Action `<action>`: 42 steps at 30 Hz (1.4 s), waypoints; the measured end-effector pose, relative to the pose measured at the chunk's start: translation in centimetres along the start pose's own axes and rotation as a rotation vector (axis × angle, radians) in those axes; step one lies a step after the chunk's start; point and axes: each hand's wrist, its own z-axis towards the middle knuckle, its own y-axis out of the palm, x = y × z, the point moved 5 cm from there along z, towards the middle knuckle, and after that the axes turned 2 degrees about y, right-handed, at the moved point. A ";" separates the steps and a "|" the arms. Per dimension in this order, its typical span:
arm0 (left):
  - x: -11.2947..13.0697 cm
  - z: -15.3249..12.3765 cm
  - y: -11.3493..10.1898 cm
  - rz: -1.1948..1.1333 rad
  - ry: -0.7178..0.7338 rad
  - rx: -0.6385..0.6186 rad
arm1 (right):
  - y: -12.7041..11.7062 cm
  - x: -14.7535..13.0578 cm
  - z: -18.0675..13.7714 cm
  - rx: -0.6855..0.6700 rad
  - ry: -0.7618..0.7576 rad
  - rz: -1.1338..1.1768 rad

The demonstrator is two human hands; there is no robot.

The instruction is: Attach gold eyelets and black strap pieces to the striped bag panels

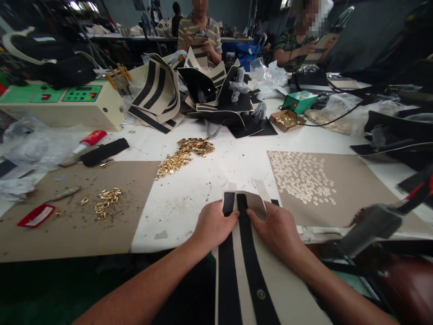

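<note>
A beige panel with black stripes (pixel 240 253) hangs over the near table edge towards me, its far end raised. My left hand (pixel 214 225) is closed on the panel's left side, thumb on top near the stripes. Opposite it, my right hand (pixel 275 225) pinches the right side, thumb pressed beside the black stripe; the fingers of both hands are hidden underneath. A round metal eyelet or snap (pixel 261 294) sits in the right stripe, low in the view. Beyond my hands lies a pile of small gold metal fittings (pixel 184 155).
Small pale washers (pixel 301 178) are spread over a brown sheet at right. Gold buckles (pixel 106 198) and a red tray (pixel 36 215) lie on the left sheet. Striped panels (pixel 158 90) are heaped behind. A grey tool (pixel 372 225) stands near right. Two people sit opposite, holding panels.
</note>
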 end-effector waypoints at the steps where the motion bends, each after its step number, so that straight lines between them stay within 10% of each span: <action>1: 0.0 0.1 0.0 0.019 -0.002 0.001 | 0.1 0.0 0.0 0.001 -0.006 -0.033; 18: -0.2 0.6 -0.1 0.141 -0.008 0.002 | 0.1 -0.5 1.1 -0.088 0.038 -0.210; 23: 1.3 -0.4 -0.7 0.353 0.296 0.260 | 0.3 -0.4 1.3 -0.100 0.046 -0.183; 30: 1.0 -0.2 1.0 0.340 0.498 0.123 | 0.0 -0.5 1.7 -0.109 0.040 -0.016; 37: -0.1 0.0 1.2 0.279 0.467 0.158 | -3.6 7.0 2.9 0.184 0.132 0.132; 42: 0.0 -0.2 1.1 0.252 0.457 0.174 | -3.4 9.8 4.7 0.129 0.095 -0.024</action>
